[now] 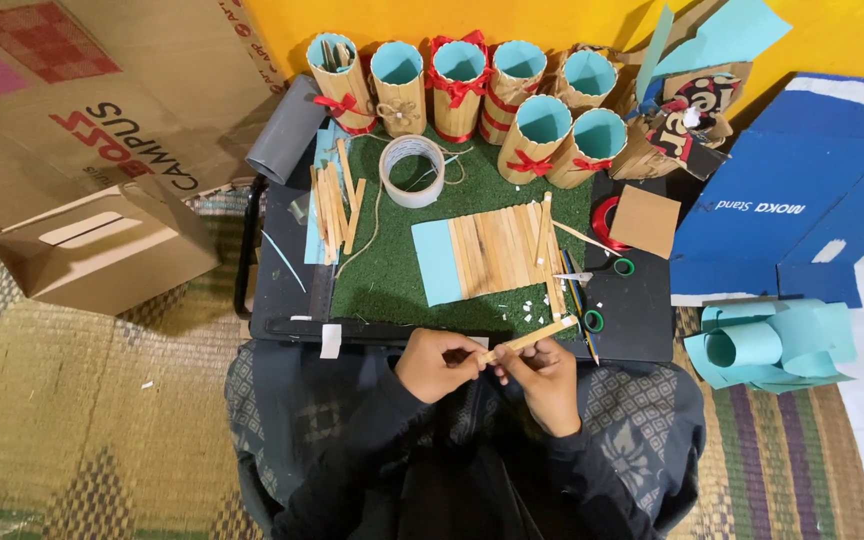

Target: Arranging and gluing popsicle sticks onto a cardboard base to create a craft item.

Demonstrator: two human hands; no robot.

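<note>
Seen from above, a person sits at the near edge of a small dark counter (pixel 277 290) whose middle is covered by a green turf mat (pixel 392 270). Both hands are just off the near edge, over the lap. The left hand (pixel 440 365) is curled closed, fingertips pinching the near end of a thin wooden stick (pixel 530 337). The right hand (pixel 544 375) is also closed, fingers wrapped about the same stick just beside the left. The stick slants up and away, its far tip reaching over the near edge of the counter, right of centre. On the mat, centre, lies a light blue paper sheet (pixel 437 262) with a row of wooden sticks laid side by side over most of it (pixel 497 250). A tape roll (pixel 412 170) stands behind it, left of centre. A loose bundle of sticks (pixel 334 210) lies toward the left edge. Along the far edge stand wood-clad cylinder holders with blue linings and red ribbon bows (pixel 460 85). Scissors (pixel 592 270) lie near the right edge, a brown card square (pixel 646 220) beyond them. Off the counter: a cardboard box (pixel 102 250) to the left on the woven floor mat, rolled blue paper (pixel 767 345) to the right.
</note>
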